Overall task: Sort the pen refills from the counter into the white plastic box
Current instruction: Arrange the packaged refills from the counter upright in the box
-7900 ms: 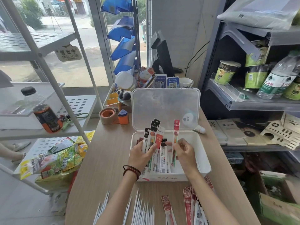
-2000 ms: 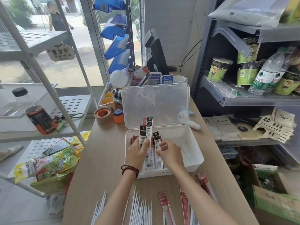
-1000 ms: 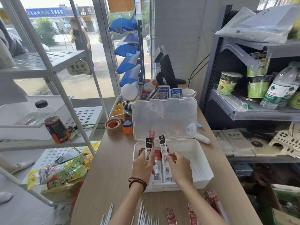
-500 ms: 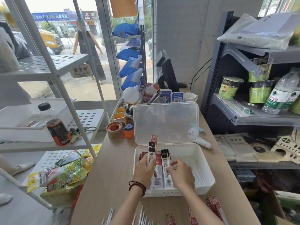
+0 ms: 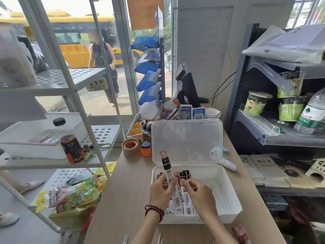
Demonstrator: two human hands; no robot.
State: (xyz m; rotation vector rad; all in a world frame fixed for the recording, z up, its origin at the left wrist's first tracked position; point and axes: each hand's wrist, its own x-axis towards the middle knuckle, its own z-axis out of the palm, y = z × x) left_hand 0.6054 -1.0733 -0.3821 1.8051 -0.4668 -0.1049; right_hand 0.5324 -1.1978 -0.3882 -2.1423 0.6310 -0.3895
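Refill pack (image 5: pixel 166 166) in left hand (image 5: pixel 162 191): black "M&G" band.

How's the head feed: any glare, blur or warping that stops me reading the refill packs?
Head view: daylight through the window glass washes out the top left. Head view: the wide lens bows the white shelf post. Head view: left hand and right hand are sharp over the white plastic box, yet print on the refill packs they pinch is too small to read.
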